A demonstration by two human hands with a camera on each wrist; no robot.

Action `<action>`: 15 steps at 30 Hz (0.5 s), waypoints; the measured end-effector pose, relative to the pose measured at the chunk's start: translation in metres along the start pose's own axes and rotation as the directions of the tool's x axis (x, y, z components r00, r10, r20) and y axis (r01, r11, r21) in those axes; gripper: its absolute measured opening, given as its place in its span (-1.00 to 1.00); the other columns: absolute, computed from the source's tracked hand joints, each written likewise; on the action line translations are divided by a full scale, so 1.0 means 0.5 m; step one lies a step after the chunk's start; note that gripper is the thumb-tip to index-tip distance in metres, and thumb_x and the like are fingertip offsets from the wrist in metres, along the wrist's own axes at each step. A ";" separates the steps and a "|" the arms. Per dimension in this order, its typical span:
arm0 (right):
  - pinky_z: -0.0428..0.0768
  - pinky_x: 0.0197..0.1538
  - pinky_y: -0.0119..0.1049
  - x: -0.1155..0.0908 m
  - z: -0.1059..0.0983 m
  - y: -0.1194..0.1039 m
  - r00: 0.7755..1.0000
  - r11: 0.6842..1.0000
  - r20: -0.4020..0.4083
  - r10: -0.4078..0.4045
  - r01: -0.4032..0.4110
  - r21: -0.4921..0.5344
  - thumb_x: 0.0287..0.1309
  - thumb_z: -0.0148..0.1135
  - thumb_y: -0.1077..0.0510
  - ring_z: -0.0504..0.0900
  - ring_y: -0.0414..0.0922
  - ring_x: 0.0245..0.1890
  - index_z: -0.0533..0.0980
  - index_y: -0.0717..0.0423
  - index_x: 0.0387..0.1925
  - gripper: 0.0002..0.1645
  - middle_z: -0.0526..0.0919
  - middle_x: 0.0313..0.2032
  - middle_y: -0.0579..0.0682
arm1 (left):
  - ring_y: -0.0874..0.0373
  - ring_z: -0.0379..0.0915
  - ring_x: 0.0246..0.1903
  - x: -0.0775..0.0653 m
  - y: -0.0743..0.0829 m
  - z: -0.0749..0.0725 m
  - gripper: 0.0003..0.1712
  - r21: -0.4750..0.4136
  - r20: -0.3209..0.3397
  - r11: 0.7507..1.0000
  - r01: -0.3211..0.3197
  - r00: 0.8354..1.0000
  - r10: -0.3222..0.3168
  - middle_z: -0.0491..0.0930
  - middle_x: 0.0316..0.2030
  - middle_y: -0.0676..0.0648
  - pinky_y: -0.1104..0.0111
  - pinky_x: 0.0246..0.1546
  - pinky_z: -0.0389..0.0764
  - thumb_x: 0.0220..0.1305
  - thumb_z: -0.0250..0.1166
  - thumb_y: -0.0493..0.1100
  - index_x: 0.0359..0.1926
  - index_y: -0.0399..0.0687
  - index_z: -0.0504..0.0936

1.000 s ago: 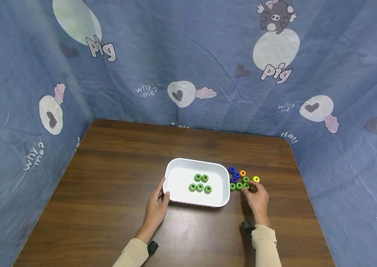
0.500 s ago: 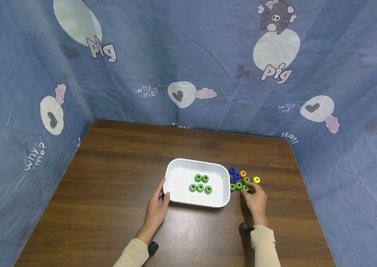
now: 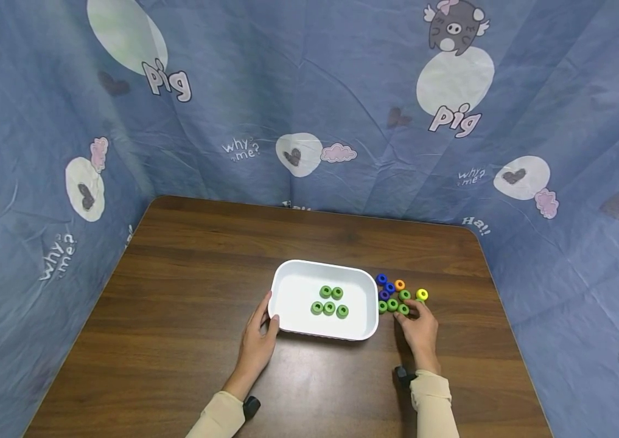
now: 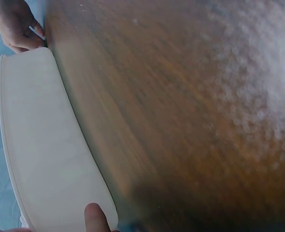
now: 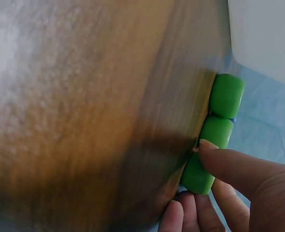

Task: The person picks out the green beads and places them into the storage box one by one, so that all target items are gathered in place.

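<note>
A white rectangular tray (image 3: 293,292) lies on the table with several green ring beads (image 3: 329,313) inside. My left hand (image 3: 257,347) holds its near left corner, thumb on the front wall and fingers at the left end. The left wrist view shows that thumb (image 4: 95,217) on the wall. Right of the tray, my right hand (image 3: 421,334) pinches the end green bead (image 5: 196,176) of a short row between thumb and fingers. The bead rests on the table, touching the middle green bead (image 5: 217,130); beyond is another green bead (image 5: 227,95).
Behind that row lie several blue beads (image 3: 390,288), an orange bead (image 3: 400,280) and another green bead (image 3: 405,291). A yellow bead (image 3: 422,290) sits farther right, with a partly hidden green one before it. Patterned blue cloth (image 3: 309,91) hangs around the wooden table (image 3: 178,304).
My right hand has shifted slightly left and toward me, and the end green bead has moved a little nearer with it. The left hand and tray have not visibly moved.
</note>
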State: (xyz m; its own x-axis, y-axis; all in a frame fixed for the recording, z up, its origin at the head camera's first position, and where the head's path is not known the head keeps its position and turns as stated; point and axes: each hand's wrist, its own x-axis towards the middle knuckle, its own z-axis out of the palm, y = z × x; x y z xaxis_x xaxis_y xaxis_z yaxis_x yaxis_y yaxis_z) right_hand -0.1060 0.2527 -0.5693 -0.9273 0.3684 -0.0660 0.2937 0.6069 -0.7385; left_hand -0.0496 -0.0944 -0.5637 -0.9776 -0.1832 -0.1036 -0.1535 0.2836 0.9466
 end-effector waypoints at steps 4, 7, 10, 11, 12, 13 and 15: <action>0.62 0.15 0.10 -0.005 -0.001 0.005 1.000 0.999 0.005 0.030 -0.030 0.024 0.07 0.43 0.25 0.63 0.22 0.08 0.57 0.26 0.11 -0.48 0.65 0.07 0.35 | -0.05 0.31 0.44 0.001 -0.002 0.001 -0.31 -0.006 -0.002 1.000 -0.006 1.000 0.006 0.25 0.51 -0.08 0.08 0.45 0.37 0.46 0.12 -0.23 0.54 0.18 0.21; 0.64 0.14 0.09 -0.009 0.000 0.008 0.999 0.999 -0.012 0.037 -0.037 0.034 0.08 0.43 0.25 0.64 0.22 0.07 0.58 0.25 0.11 -0.49 0.66 0.06 0.35 | -0.06 0.32 0.43 0.002 -0.003 0.001 -0.31 -0.009 -0.004 1.000 -0.009 1.000 0.009 0.25 0.51 -0.09 0.08 0.45 0.37 0.46 0.11 -0.24 0.54 0.17 0.21; 0.66 0.11 0.07 -0.011 0.002 0.009 0.999 0.999 -0.032 0.035 -0.034 0.035 0.08 0.43 0.24 0.65 0.21 0.05 0.59 0.24 0.10 -0.50 0.68 0.04 0.34 | -0.07 0.33 0.42 0.002 -0.003 0.001 -0.31 -0.009 -0.002 1.000 -0.008 1.000 0.008 0.25 0.51 -0.10 0.07 0.45 0.38 0.46 0.11 -0.24 0.54 0.17 0.20; 0.67 0.10 0.06 -0.012 0.002 0.010 0.999 0.999 -0.038 0.037 -0.035 0.038 0.07 0.43 0.24 0.65 0.20 0.05 0.60 0.23 0.09 -0.50 0.68 0.04 0.33 | -0.07 0.33 0.42 0.001 -0.003 0.001 -0.31 -0.008 -0.002 1.000 -0.006 1.000 0.006 0.25 0.51 -0.10 0.07 0.45 0.38 0.46 0.11 -0.24 0.54 0.17 0.20; 0.67 0.09 0.05 -0.012 0.003 0.010 0.998 0.999 -0.040 0.038 -0.036 0.041 0.07 0.44 0.23 0.66 0.20 0.04 0.60 0.23 0.09 -0.50 0.69 0.03 0.33 | -0.07 0.33 0.43 0.001 -0.003 0.001 -0.31 -0.008 0.000 1.000 -0.005 1.000 0.005 0.24 0.51 -0.10 0.07 0.45 0.38 0.46 0.11 -0.24 0.54 0.18 0.20; 0.67 0.09 0.05 -0.012 0.004 0.010 0.998 0.998 -0.043 0.041 -0.039 0.044 0.07 0.44 0.23 0.66 0.19 0.04 0.60 0.22 0.08 -0.51 0.69 0.03 0.32 | -0.07 0.33 0.42 0.001 -0.002 0.001 -0.31 -0.007 0.000 1.000 -0.004 1.000 0.004 0.24 0.51 -0.10 0.07 0.45 0.38 0.46 0.11 -0.23 0.54 0.18 0.20; 0.67 0.09 0.05 -0.012 0.004 0.011 0.998 0.998 -0.044 0.048 -0.045 0.052 0.07 0.44 0.23 0.65 0.19 0.04 0.60 0.22 0.08 -0.51 0.69 0.03 0.32 | -0.07 0.33 0.42 0.000 -0.002 0.001 -0.31 -0.007 0.002 1.000 -0.003 1.000 0.003 0.24 0.51 -0.10 0.06 0.45 0.38 0.46 0.12 -0.23 0.54 0.18 0.20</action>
State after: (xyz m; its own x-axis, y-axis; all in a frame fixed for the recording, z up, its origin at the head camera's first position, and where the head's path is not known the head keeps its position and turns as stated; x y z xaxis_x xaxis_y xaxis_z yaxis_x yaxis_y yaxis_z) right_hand -0.0992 0.2521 -0.5742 -0.9011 0.4276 -0.0717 0.3232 0.5522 -0.7685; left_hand -0.0497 -0.0942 -0.5648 -0.9783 -0.1808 -0.1016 -0.1498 0.2771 0.9491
